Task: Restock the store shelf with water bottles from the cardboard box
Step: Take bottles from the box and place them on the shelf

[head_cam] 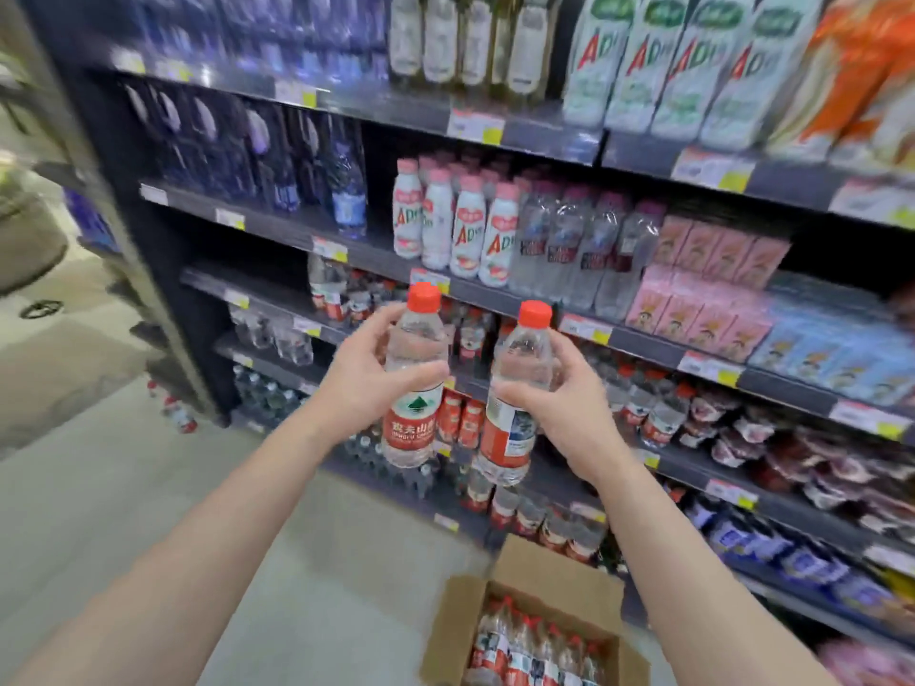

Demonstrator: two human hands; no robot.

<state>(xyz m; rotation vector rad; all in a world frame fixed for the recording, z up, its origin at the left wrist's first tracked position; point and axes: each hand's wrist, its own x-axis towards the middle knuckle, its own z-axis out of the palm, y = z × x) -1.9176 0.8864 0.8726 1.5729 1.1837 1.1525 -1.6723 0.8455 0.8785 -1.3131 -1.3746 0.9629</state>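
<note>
My left hand [364, 376] grips a clear water bottle [413, 383] with a red cap and red label, held upright in front of the dark store shelf [643, 346]. My right hand [564, 413] grips a second, similar water bottle [517, 393], tilted slightly to the left. Both bottles hang in the air at mid-shelf height, a short gap between them. Below, at the bottom of the view, an open cardboard box [500, 604] on the floor holds several more red-capped bottles [534, 646].
The shelves carry rows of drinks: pink-capped white bottles [460, 225], clear bottles [584, 250], pink cartons [703, 289], and red-label water bottles [341, 294] on lower tiers. A few bottles [176, 413] stand on the pale floor [148, 487] by the shelf's left end.
</note>
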